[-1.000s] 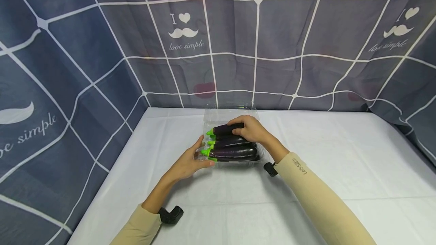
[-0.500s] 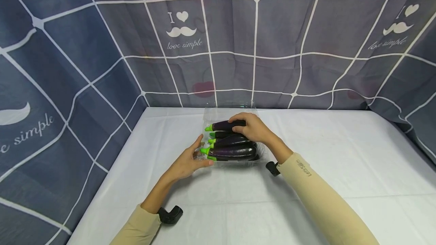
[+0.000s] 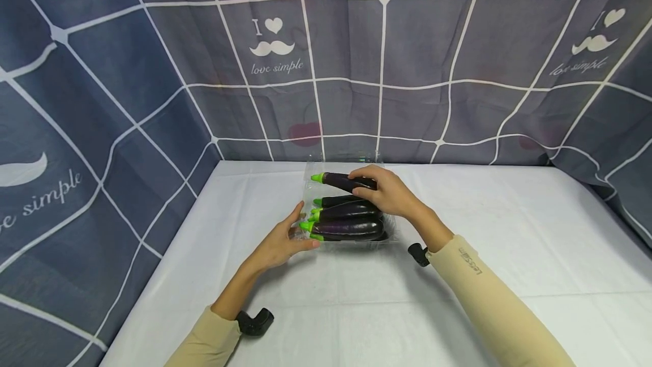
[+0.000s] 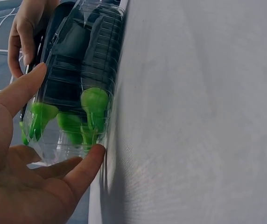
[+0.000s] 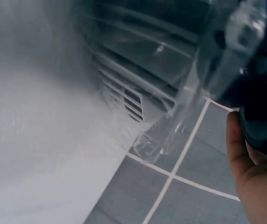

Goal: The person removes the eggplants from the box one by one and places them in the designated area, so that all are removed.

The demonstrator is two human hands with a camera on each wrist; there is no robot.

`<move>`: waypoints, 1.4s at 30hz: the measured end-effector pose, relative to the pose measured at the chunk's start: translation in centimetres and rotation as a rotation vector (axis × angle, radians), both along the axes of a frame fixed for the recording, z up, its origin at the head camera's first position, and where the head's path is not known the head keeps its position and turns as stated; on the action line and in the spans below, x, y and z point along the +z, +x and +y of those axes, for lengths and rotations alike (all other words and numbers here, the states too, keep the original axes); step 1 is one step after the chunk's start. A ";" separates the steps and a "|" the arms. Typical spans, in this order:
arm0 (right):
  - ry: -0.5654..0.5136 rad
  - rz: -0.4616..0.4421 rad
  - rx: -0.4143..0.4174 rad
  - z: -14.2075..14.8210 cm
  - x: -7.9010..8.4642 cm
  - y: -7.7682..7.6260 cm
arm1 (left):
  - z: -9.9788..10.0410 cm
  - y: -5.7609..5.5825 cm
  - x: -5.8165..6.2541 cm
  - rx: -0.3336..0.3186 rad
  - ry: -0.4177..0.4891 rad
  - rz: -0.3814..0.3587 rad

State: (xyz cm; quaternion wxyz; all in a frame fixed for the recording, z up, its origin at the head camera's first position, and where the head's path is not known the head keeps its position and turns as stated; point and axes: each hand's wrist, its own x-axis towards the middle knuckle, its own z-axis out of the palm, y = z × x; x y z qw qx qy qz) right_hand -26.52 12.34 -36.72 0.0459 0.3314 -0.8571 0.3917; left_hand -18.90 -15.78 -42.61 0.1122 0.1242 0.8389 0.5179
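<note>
My right hand grips a dark purple eggplant by its right part, its green stem end pointing left. In the head view this eggplant is raised above the back of a clear plastic box. Several more eggplants lie side by side inside, green stems to the left. My left hand holds the box's left end between thumb and fingers. The left wrist view shows the fingers spread around the clear wall, close to the green stems. In the right wrist view the held eggplant is dark and partly cut off.
The box's clear lid stands open at the back, near the table's far edge. A white cloth covers the table. A grey checked curtain hangs behind and at both sides. Black wrist mounts sit on both forearms.
The right hand has lifted the rear eggplant up and slightly right, opening a gap above the others in the box. The left hand has stayed at the box's left end.
</note>
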 end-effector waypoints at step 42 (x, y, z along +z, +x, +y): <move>-0.177 -0.148 -0.066 3.9 0.9 2.4 | -0.1 0.2 -0.1 -0.008 0.003 0.004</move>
